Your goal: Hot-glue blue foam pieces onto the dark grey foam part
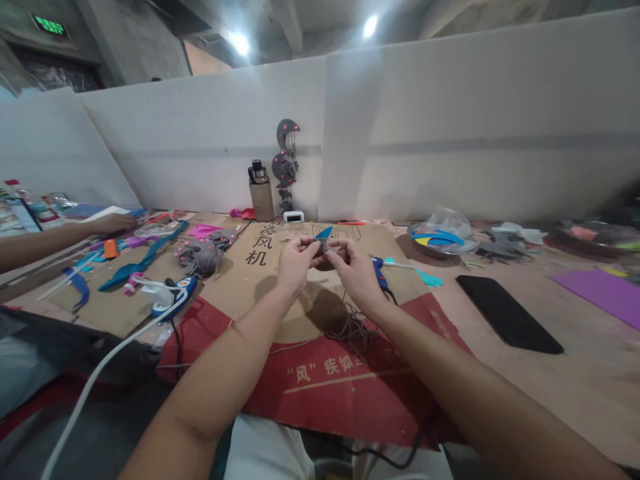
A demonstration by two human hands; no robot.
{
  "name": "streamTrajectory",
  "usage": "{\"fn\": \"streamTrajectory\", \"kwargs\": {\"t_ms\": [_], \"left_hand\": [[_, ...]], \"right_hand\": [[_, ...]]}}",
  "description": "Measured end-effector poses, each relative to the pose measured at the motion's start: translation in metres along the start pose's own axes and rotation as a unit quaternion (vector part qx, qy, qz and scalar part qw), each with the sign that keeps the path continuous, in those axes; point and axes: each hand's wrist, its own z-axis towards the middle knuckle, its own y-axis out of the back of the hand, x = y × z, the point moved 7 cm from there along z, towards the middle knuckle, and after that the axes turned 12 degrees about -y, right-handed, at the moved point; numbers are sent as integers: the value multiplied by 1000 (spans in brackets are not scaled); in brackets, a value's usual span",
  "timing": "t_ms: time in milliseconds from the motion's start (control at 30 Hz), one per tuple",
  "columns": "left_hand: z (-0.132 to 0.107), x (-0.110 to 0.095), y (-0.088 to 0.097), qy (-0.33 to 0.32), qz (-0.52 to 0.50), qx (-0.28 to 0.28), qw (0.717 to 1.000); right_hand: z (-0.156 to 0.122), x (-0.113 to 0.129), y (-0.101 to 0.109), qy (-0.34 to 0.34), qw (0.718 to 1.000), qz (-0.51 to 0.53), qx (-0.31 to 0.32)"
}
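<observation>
My left hand (295, 263) and my right hand (356, 268) meet above the cardboard, fingertips pinched close together. Between them is a small dark grey piece (323, 249), partly hidden by the fingers. A blue pointed piece (324, 233) sticks up just behind my left fingertips; whether it is joined to the grey piece I cannot tell. Below my right hand lies a loose tangle of grey cord (353, 331). Beside that hand, on its right, is a blue glue gun (380, 273), partly covered.
Grey yarn (203, 255), a power strip (175, 297) and blue strips lie left, near another person's arm (65, 241). A bottle (261, 193) and a grey moon-shaped hanging ornament (286, 153) stand behind. A black phone-like slab (507, 313) and plastic-wrapped tray (440, 247) are right.
</observation>
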Motion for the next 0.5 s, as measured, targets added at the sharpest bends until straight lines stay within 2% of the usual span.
{"fn": "streamTrajectory", "kwargs": {"t_ms": [167,500], "left_hand": [[-3,0,-4,39,-65,6,997],[-4,-7,-4,52,-72,18,996]], "right_hand": [[-4,6,9,45,998,-8,-32],[-9,11,6,99,992,-74,-24]]}}
